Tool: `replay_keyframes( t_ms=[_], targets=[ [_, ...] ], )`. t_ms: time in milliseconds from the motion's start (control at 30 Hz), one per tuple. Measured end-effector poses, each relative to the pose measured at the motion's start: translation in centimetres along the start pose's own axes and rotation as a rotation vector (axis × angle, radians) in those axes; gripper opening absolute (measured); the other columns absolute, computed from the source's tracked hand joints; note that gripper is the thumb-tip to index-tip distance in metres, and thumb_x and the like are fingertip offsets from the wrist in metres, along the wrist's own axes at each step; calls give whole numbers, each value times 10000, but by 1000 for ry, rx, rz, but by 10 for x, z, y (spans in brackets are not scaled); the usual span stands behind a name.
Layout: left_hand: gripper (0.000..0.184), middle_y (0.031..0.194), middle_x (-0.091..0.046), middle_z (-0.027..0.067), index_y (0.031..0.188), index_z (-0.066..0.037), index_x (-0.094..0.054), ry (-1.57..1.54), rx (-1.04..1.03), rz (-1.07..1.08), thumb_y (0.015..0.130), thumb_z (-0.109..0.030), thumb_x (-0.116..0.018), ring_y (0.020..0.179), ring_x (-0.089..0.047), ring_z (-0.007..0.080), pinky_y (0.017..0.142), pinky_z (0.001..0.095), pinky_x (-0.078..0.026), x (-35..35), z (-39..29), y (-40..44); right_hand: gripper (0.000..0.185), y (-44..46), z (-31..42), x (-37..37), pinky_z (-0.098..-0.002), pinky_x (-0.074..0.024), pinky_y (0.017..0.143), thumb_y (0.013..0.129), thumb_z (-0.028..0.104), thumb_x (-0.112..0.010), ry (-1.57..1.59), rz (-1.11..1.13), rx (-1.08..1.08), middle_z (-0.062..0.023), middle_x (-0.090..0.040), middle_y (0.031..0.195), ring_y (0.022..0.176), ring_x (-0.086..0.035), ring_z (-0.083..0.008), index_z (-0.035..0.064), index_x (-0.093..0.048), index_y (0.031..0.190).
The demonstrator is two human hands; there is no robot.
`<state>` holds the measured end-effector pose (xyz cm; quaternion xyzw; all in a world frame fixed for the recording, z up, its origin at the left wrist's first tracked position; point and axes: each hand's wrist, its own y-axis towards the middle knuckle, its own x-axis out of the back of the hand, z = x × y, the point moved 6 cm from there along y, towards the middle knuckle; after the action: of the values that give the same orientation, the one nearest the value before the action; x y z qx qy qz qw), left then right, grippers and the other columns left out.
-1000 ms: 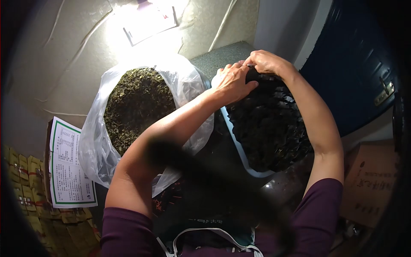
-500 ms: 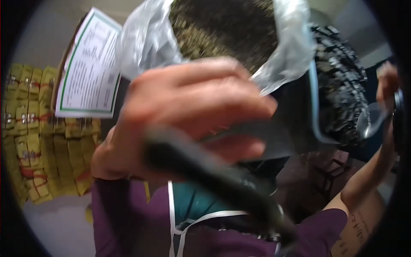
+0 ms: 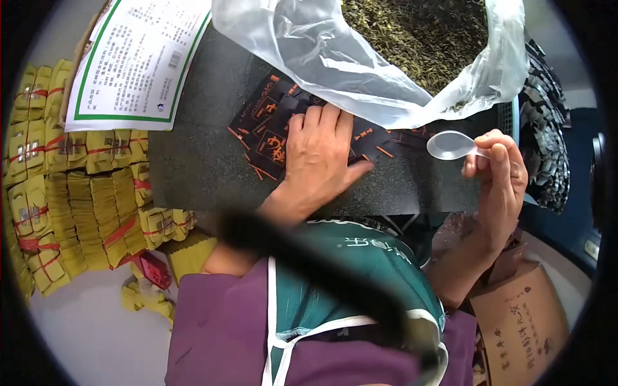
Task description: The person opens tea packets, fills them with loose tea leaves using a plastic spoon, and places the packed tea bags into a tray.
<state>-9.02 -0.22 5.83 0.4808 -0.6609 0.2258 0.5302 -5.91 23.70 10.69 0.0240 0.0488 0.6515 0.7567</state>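
Observation:
My left hand lies palm down on a loose pile of small black packets with orange print. Its fingers are stretched out over the packets and the thumb is spread to the side. Between thumb and fingertips, my right hand holds a clear plastic spoon by its handle, just right of the packets. The spoon's bowl looks empty. Beyond both hands is a wide translucent plastic bag, open at the top, with dry, dark green tea-like leaves inside.
A printed sheet with a green border stands at the upper left. Stacks of yellow packs tied with red bands fill the left. Many black packets are heaped at the right. Below them is a cardboard box. The work surface is dark.
My left hand has gone from close to the camera down onto the black packets. My right hand has come in from the far right with the spoon. The camera view has shifted.

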Motion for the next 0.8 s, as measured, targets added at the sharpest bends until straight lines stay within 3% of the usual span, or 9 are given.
replay_keyframes(
  t_ms=[200, 300, 433, 500, 533, 567, 600, 700, 800],
  targets=[
    [694, 1201, -588, 162, 1214, -10, -629, 8, -1, 36, 644, -304, -891, 1072, -555, 340, 878, 448, -427, -8, -2, 0, 321, -6, 3, 16, -220, -399, 645, 1070, 246, -544, -69, -42, 46, -29, -543, 803, 697, -539, -98, -36, -681, 1003],
    [564, 1151, -621, 146, 1188, -39, -651, -42, -41, 11, 690, -210, -852, 1040, -581, 328, 860, 439, -435, -6, 4, -5, 327, -19, -14, 14, -212, -386, 637, 1070, 270, -547, -51, -99, -28, -33, -548, 835, 697, -534, -89, -20, -679, 995],
    [246, 998, -676, 131, 1014, -55, -686, -184, -106, -28, 781, -59, -763, 932, -647, 278, 833, 397, -476, 3, 11, -12, 313, -32, -21, 13, -220, -388, 636, 1068, 256, -548, 0, -92, -55, -39, -538, 840, 701, -525, -94, -26, -667, 1003],
    [161, 1008, -685, 141, 947, -26, -649, -674, 4, 25, 820, -43, -746, 911, -674, 241, 806, 373, -520, 14, 18, -13, 299, -34, -17, 13, -221, -388, 636, 1067, 242, -548, 34, -70, -32, -44, -536, 848, 700, -522, -96, -32, -657, 1018],
    [67, 1056, -700, 161, 887, -13, -619, -761, -4, 3, 922, -32, -673, 937, -691, 224, 805, 345, -556, 28, 13, -12, 284, -35, -9, 14, -222, -389, 635, 1064, 223, -544, 65, -86, -2, -54, -537, 864, 700, -521, -98, -42, -643, 1037],
    [67, 1056, -700, 161, 887, -13, -619, -757, -9, -3, 922, -32, -673, 937, -691, 224, 805, 345, -556, 41, 2, -10, 270, -34, -1, 14, -223, -390, 634, 1061, 204, -540, 96, -98, 33, -64, -538, 881, 699, -520, -101, -51, -628, 1056],
    [100, 1074, -700, 182, 874, -16, -613, -1061, 123, -41, 961, -58, -639, 972, -692, 224, 842, 342, -557, 49, -4, -8, 255, -33, 6, 15, -222, -396, 626, 1053, 179, -532, 102, -92, 79, -79, -528, 896, 698, -522, -108, -64, -602, 1085],
    [271, 1128, -687, 258, 933, 10, -615, -1463, 259, -83, 1035, -237, -575, 999, -712, 258, 929, 373, -556, 56, -11, -7, 318, -31, 25, 13, -226, -402, 561, 1068, 259, -531, 199, -37, 163, -84, -503, 857, 649, -501, -111, -53, -575, 1104],
    [568, 1111, -681, 270, 1040, 97, -601, -1575, 212, 203, 1004, -469, -571, 872, -733, 306, 901, 427, -572, 49, -23, -8, 344, -27, 36, 5, -227, -400, 539, 1070, 300, -527, 187, -38, 215, -94, -508, 838, 617, -482, -108, -42, -565, 1077]
  ],
)
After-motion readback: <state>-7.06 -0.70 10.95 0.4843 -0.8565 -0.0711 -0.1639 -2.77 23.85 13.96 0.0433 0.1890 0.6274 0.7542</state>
